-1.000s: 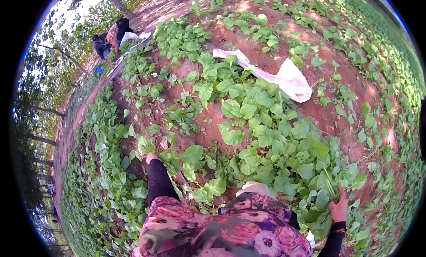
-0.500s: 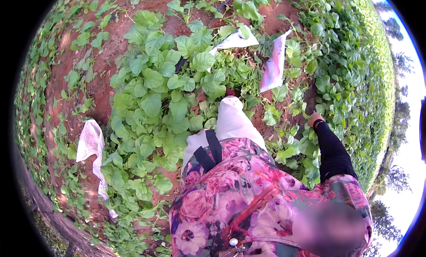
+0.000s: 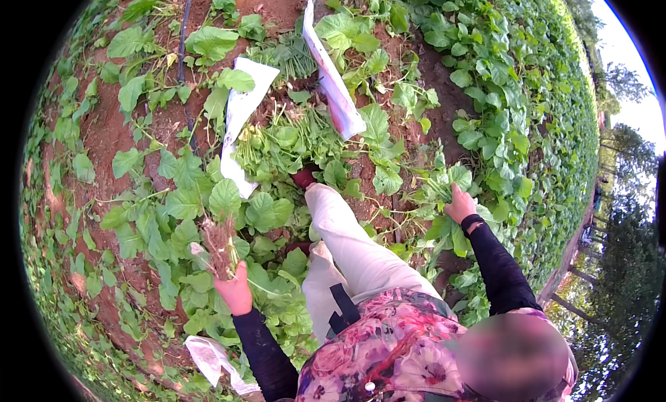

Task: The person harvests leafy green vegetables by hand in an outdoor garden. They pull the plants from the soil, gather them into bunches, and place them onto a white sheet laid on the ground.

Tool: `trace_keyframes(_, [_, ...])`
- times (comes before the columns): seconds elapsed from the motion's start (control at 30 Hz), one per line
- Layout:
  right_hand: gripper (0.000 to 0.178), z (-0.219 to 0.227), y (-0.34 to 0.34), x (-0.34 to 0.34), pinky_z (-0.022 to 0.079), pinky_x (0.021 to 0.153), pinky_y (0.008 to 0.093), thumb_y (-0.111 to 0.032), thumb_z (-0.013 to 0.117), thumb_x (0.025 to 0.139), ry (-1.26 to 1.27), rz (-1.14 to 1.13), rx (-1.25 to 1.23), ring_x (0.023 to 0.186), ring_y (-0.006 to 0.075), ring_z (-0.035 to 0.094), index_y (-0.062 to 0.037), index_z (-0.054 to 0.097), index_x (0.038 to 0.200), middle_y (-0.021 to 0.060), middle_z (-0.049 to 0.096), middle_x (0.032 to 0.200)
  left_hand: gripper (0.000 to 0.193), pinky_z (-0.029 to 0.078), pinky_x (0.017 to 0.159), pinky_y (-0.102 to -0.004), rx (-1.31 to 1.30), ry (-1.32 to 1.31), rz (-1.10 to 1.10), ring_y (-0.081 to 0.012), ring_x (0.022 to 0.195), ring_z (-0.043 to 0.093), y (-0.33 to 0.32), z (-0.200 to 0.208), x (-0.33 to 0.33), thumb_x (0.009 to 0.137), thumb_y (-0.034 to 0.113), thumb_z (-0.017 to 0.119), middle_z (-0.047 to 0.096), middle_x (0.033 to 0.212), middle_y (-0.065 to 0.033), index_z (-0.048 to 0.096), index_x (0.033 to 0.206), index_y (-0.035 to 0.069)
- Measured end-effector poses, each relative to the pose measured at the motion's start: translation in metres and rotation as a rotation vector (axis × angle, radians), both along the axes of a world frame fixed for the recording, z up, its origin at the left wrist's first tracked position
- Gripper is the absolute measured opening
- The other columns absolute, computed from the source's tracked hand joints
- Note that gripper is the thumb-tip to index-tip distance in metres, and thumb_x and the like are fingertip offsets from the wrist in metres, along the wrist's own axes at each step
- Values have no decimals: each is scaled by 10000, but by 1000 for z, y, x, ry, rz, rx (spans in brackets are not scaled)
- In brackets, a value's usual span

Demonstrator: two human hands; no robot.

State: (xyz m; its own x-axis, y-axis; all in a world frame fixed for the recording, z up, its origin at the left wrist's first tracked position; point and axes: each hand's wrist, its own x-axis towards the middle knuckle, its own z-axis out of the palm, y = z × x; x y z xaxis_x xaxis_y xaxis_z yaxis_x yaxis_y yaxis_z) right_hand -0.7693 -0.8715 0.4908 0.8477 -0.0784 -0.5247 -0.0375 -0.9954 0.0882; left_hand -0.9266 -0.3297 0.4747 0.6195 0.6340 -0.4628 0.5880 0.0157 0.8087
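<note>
My hands are well apart. Left hand (image 3: 234, 291), lower left of centre, is clamped on a pulled bunch of green-stemmed plants with tangled pale-brown roots (image 3: 220, 246), root mass sticking up past the fingers. Right hand (image 3: 460, 204), right of centre, is at a cluster of light-green leafy stems (image 3: 437, 187); fingers are touching it, can't tell if they're closed around it. Black band (image 3: 472, 221) on that wrist, black sleeves on both arms. Loose heap of green leafy plants (image 3: 288, 140) lies upper centre, between a white flat sheet (image 3: 244, 114) on its left and a narrow white sheet with pink and blue patches (image 3: 334, 76) on its right. My dark-red shoe (image 3: 303, 178) is just below the heap, cream trousers (image 3: 364, 246) running down to the pink floral top (image 3: 392, 353) at the bottom. Crumpled whitish cloth (image 3: 207, 359) on the plants, lower left. Thin black hose (image 3: 182, 52) runs down the upper left over reddish-brown soil (image 3: 104, 169). Dense row of broad green leaves (image 3: 541, 131) fills the upper right; dark-leaved trees (image 3: 628, 291) at the right edge.
</note>
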Motion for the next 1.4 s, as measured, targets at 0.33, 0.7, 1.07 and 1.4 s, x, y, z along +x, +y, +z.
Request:
trace_keyframes(0.33, [838,-32,15,140,443,801,441,-127,669,646,-219,82,-26,777,351,612,12,274,1372,172,620,800,103,440,520,-280,-741,205,-61,-150,542,544,-74,-242,262,746,77,627,606,655,-62,649,725,-21])
trace_keyframes(0.7, [717,-106,42,167,391,788,379,-90,622,679,-151,264,-99,843,241,563,-8,367,1345,75,595,884,151,468,574,-304,-608,262,-405,-177,570,570,-77,-337,340,758,108,585,580,620,-63,626,697,-23])
trace_keyframes(1.07, [395,-289,30,196,397,823,378,-137,479,864,99,125,-484,820,202,650,-51,499,1249,44,686,830,99,424,464,-292,-1039,484,-186,-126,545,499,-30,-406,393,848,154,550,498,613,-1,514,772,103])
trace_keyframes(1.4, [576,-351,178,103,415,745,400,-166,529,799,134,126,54,772,219,626,-26,386,1340,54,650,815,243,461,702,-336,398,-4,-275,-215,743,591,126,-427,440,677,97,646,637,819,-154,605,810,-102])
